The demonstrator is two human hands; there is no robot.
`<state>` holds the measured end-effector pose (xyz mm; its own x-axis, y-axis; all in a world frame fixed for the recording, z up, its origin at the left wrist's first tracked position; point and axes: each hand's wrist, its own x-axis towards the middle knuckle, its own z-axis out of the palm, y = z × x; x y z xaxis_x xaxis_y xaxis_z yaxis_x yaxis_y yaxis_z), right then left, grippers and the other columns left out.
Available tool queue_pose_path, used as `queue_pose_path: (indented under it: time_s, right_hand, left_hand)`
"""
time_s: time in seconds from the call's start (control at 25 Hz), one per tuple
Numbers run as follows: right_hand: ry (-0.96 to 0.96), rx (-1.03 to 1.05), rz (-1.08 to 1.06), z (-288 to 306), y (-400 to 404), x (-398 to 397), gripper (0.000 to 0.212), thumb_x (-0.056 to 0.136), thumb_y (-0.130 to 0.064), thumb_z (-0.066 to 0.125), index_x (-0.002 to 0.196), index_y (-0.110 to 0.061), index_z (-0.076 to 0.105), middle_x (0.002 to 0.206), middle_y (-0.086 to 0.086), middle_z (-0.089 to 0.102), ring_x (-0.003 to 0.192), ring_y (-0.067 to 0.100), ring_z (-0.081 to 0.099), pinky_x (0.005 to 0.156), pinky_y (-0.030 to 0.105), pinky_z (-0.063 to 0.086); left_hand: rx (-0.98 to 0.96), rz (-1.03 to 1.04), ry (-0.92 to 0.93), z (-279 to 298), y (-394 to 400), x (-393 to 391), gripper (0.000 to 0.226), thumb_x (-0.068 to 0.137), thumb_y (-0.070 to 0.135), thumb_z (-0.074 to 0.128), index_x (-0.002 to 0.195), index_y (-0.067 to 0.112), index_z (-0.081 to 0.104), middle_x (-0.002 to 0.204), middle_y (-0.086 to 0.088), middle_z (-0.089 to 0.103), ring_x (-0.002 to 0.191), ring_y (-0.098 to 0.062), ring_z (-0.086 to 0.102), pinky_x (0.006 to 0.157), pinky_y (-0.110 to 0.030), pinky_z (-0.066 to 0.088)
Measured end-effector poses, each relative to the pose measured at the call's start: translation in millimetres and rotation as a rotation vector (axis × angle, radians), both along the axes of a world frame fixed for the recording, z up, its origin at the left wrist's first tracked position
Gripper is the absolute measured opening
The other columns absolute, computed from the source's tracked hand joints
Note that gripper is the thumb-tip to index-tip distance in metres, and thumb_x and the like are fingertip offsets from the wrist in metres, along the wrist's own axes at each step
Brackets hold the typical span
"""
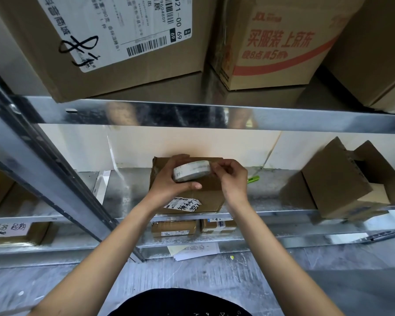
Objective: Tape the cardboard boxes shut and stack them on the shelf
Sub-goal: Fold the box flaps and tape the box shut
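At frame centre, the left hand (169,179) grips the tape roll (191,171) over a closed cardboard box (205,195) on the shelf (128,192), while the right hand (232,179) pinches its edge, apparently hunting the tape end. No fresh tape shows yet; at right, 1 open box (342,185) likely waits.

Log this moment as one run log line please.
step: finding tape end | left hand: holds tape roll | right hand: picks at roll | box: on shelf, untaped
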<state>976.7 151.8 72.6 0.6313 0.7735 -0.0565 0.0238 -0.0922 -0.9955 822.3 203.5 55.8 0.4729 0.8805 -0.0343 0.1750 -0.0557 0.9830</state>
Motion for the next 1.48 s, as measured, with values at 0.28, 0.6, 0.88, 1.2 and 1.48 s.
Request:
queue_pose_path:
  time_s: [0.28, 0.6, 0.88, 1.2, 1.48]
  right_hand:
    - [0.364, 0.039, 0.103, 1.6, -9.7, 3.4, 0.008, 0.090, 0.005, 0.056, 0.084, 0.002, 0.060, 0.075, 0.013, 0.062, 0.068, 0.017, 0.065, 0.068, 0.024, 0.057]
    - [0.143, -0.071, 0.013, 1.4, -4.3, 17.4, 0.003, 0.085, 0.006, 0.063, 0.087, 0.005, 0.064, 0.079, 0.016, 0.067, 0.075, 0.026, 0.066, 0.070, 0.025, 0.058]
    - [0.137, -0.291, 0.028, 4.8, -2.0, 67.5, 0.009, 0.082, 0.000, 0.068, 0.077, -0.007, 0.064, 0.086, 0.013, 0.068, 0.085, 0.024, 0.065, 0.076, 0.037, 0.056]
    - [0.293, -0.335, 0.010, -3.6, 4.2, 69.9, 0.011, 0.093, 0.005, 0.049, 0.084, 0.000, 0.052, 0.081, 0.014, 0.056, 0.071, 0.022, 0.060, 0.054, 0.029, 0.057]
    - [0.337, -0.389, -0.042, -13.6, 11.3, 70.5, 0.013, 0.093, 0.002, 0.053, 0.081, -0.003, 0.056, 0.077, 0.011, 0.060, 0.062, 0.020, 0.060, 0.051, 0.022, 0.055]
  left_hand:
    - [-0.011, 0.208, -0.076, -3.5, 2.9, 7.7, 0.042, 0.084, 0.013, 0.070, 0.120, 0.013, 0.048, 0.105, 0.011, 0.060, 0.098, 0.002, 0.061, 0.077, -0.008, 0.046]
    - [0.278, 0.288, 0.137, -8.1, -1.1, 10.5, 0.027, 0.096, 0.010, 0.042, 0.123, 0.012, 0.037, 0.101, 0.002, 0.050, 0.101, -0.008, 0.049, 0.085, -0.014, 0.039]
    - [0.373, 0.249, 0.052, -11.3, -3.4, 18.4, 0.025, 0.100, 0.015, 0.043, 0.124, 0.020, 0.047, 0.118, -0.004, 0.055, 0.109, -0.012, 0.050, 0.091, -0.010, 0.040]
    - [0.447, 0.111, 0.191, -4.2, -10.0, 27.6, 0.045, 0.103, 0.016, 0.035, 0.135, 0.047, 0.032, 0.115, -0.001, 0.039, 0.094, 0.013, 0.044, 0.089, 0.008, 0.025]
    - [0.444, 0.123, 0.269, 1.4, -11.9, 34.4, 0.047, 0.103, 0.022, 0.031, 0.135, 0.055, 0.025, 0.109, -0.003, 0.037, 0.088, -0.013, 0.052, 0.089, -0.011, 0.038]
